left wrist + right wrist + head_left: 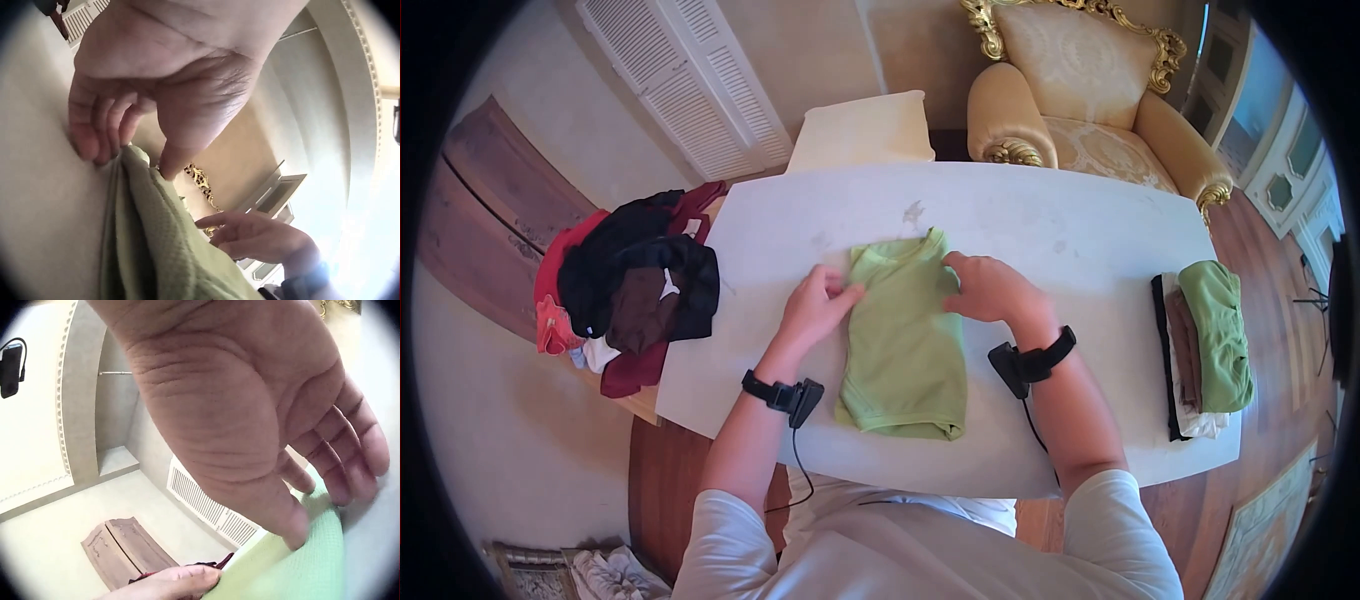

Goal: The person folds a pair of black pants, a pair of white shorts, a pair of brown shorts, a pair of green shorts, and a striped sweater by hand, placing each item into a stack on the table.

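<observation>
A light green shirt [907,340], folded into a narrow rectangle, lies in the middle of the white table with its neckline at the far end. My left hand [818,305] is at its upper left edge; in the left wrist view the thumb and bent fingers of that hand [169,81] pinch the layered fabric edge [140,181]. Across from it, my right hand [995,288] is at the upper right edge. The right wrist view shows its thumb [294,525] resting on the fabric [312,550], with the other fingers loosely extended along the border.
A loose heap of dark, red and brown clothes [635,285] sits at the table's left end. Folded clothes, a green one [1215,335] among them, are stacked at the right. Beyond the white table [1090,240] stand a cream seat [860,130] and a gilded armchair [1090,100].
</observation>
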A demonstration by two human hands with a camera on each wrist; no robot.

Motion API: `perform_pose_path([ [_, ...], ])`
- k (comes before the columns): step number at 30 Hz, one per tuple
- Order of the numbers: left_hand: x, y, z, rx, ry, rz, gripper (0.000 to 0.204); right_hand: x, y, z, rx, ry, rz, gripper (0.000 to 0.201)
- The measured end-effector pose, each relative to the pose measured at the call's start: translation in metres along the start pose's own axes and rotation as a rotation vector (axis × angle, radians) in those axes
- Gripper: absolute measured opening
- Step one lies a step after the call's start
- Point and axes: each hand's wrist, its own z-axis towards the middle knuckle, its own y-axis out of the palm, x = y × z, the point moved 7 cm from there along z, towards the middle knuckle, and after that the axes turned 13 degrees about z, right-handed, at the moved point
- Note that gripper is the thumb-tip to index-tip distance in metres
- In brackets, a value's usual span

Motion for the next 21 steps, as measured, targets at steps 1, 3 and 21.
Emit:
perform_pose_path([
  [1, 0.007, -0.008, 0.005, 0.116, 0.02, 0.059, 0.055, -0.001, 0.001, 0.001, -0.003, -0.001, 0.005, 0.067],
  [3, 0.012, -0.004, 0.021, 0.142, 0.088, 0.022, 0.049, 0.0, 0.004, 0.002, 0.005, -0.024, -0.014, 0.069],
  [21, 0.006, -0.007, 0.046, 0.235, 0.088, 0.1, 0.04, -0.011, 0.0, -0.004, 0.028, -0.03, -0.095, 0.056],
])
